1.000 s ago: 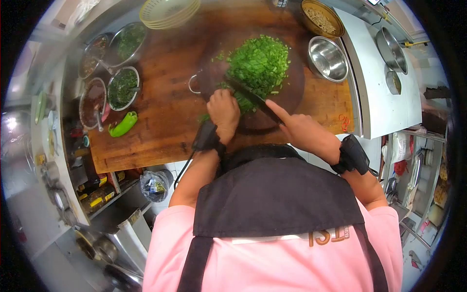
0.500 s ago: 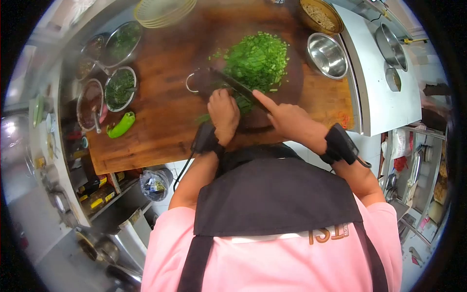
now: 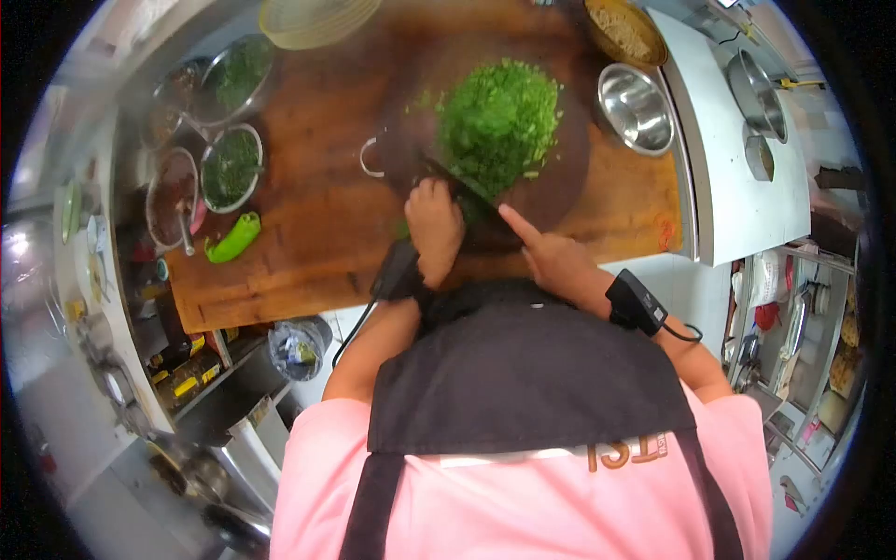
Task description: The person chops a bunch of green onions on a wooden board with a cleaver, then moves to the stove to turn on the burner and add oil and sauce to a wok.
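Note:
My left hand is closed, its curled fingertips pressed down over green onions on a round dark cutting board. Most of that bunch is hidden under the hand. In my right hand is a kitchen knife, the index finger stretched along its dark blade. The handle is hidden in my grip. The blade slants up and left past my left fingertips, close to them. Just beyond the blade lies a big heap of chopped green onions, with loose bits around it.
To the left are bowls of chopped greens, a bowl of red sauce and a green pepper. A steel bowl and a brown bowl stand right. Stacked plates sit at the back. A lined bin is below the table.
The knife and my right hand have moved nearer to me and down. My left hand has shifted slightly right and nearer. The knife tip now sits closer to my left fingers.

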`<state>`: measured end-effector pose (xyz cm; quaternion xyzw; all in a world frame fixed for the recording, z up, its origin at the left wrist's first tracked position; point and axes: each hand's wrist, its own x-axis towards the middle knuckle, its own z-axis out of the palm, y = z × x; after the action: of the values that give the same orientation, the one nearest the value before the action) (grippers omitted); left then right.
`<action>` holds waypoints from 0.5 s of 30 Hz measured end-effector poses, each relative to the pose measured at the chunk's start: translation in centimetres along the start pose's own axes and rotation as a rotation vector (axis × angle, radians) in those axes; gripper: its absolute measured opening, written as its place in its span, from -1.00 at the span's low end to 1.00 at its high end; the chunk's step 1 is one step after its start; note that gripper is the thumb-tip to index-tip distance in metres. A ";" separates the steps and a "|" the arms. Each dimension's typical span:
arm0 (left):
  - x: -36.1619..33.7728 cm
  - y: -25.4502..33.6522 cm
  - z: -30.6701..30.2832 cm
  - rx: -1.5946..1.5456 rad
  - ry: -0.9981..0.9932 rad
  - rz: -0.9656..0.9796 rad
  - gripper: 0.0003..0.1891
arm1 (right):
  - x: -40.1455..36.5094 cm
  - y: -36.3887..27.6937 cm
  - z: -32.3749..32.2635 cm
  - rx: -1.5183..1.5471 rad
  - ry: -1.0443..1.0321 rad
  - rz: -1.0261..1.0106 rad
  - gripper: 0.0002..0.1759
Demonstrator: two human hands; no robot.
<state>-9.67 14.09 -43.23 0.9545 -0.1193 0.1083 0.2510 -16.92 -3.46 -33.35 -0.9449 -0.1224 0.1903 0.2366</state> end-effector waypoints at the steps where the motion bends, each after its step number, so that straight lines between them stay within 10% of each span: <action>1: -0.3 -0.3 -0.1 -0.034 -0.027 0.020 -0.81 | -0.1 -0.3 -0.5 0.042 -0.016 0.003 -0.29; 6: -2.4 -2.7 0.1 -0.029 -0.281 0.207 -0.33 | 0.7 1.6 -0.7 0.096 -0.126 0.015 -0.27; 15: 0.8 -0.7 -2.6 -0.072 -0.200 0.229 -0.58 | 2.2 2.4 -4.4 0.055 -0.110 0.041 -0.27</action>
<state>-9.13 15.84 -41.09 0.9310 -0.2554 0.0364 0.2581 -12.75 -6.60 -31.59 -0.9285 -0.1104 0.2502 0.2511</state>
